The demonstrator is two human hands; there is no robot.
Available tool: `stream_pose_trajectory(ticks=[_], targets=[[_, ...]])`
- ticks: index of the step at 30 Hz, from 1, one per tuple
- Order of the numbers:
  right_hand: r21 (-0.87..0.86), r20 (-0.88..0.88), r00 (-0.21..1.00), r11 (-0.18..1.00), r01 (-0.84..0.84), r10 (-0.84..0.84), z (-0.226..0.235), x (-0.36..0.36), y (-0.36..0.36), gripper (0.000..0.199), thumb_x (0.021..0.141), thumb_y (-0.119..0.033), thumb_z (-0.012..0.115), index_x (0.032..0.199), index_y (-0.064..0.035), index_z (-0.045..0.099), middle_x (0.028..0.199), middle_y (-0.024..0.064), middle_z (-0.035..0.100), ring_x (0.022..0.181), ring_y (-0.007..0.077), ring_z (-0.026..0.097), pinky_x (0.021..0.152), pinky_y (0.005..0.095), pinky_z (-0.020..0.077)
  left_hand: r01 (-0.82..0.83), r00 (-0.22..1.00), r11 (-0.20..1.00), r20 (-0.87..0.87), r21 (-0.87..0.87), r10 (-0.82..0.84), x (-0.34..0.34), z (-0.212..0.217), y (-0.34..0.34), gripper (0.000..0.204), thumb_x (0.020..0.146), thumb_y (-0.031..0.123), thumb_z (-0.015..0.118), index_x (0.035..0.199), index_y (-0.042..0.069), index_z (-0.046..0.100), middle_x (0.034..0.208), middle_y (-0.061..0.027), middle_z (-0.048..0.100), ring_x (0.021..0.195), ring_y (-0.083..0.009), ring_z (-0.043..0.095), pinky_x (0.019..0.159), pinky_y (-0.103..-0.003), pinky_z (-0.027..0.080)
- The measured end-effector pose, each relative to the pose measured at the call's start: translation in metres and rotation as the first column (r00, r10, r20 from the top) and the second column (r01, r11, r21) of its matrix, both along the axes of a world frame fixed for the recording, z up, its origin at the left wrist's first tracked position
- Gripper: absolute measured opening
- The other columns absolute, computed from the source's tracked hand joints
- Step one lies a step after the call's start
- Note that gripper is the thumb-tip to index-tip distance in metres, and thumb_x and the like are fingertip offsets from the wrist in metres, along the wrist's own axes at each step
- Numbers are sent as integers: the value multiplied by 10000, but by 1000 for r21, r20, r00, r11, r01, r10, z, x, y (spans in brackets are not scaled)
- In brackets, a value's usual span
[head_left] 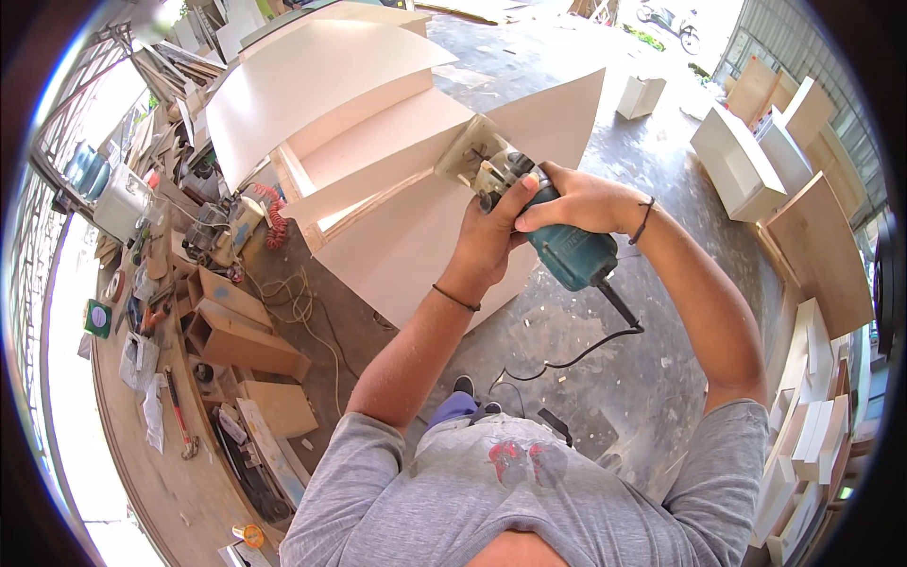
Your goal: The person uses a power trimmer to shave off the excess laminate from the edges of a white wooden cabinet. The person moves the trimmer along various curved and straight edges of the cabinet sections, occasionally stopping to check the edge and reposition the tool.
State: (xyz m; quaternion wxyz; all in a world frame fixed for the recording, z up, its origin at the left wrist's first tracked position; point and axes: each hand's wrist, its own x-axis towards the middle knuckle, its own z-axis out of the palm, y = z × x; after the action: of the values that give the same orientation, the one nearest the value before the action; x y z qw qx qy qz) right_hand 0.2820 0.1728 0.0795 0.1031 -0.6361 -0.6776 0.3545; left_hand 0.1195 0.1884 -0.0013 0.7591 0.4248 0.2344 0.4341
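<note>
Both hands grip a teal corded trimmer router (567, 253) held against the top edge of a white laminated cabinet (378, 151). My left hand (491, 231) wraps the router's front, near its clear square base (470, 151). My right hand (578, 200) clasps the teal body from above. The black cord (605, 340) hangs down toward the concrete floor. The cabinet shows several white shelves and raw plywood edges.
A workbench (179, 283) on the left carries tools, plywood boxes (241, 340), a red coiled hose (274, 213) and a red-handled tool (178, 411). White cabinet pieces (742, 165) and plywood panels (817, 250) stand at right. A motorbike (671, 24) is parked far back.
</note>
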Motion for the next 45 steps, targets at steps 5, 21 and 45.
stream_pose_trajectory(ticks=[5,21,45], targets=[[-6,-39,999,1000,2,-2,3,8,2,911,748,-423,764,1451,6,372,1164,159,631,1020,216,629,896,301,500,-8,998,1000,55,-27,9,8,3,3,492,874,355,750,1210,57,549,1074,-65,624,929,-148,648,754,-296,589],[-11,-73,997,1000,6,-6,8,26,1,989,693,-525,759,1383,92,409,1120,243,646,1002,296,663,855,326,530,39,993,998,111,-39,-35,28,3,8,455,895,308,732,1221,60,537,1084,-55,611,947,-140,637,750,-291,582],[-1,-40,999,1000,-30,30,8,55,17,1023,678,-572,739,1338,143,424,1115,264,646,998,313,664,854,337,531,17,999,1000,44,-25,-16,55,5,17,410,927,388,679,1195,102,556,1070,-22,628,947,-114,631,765,-289,555]])
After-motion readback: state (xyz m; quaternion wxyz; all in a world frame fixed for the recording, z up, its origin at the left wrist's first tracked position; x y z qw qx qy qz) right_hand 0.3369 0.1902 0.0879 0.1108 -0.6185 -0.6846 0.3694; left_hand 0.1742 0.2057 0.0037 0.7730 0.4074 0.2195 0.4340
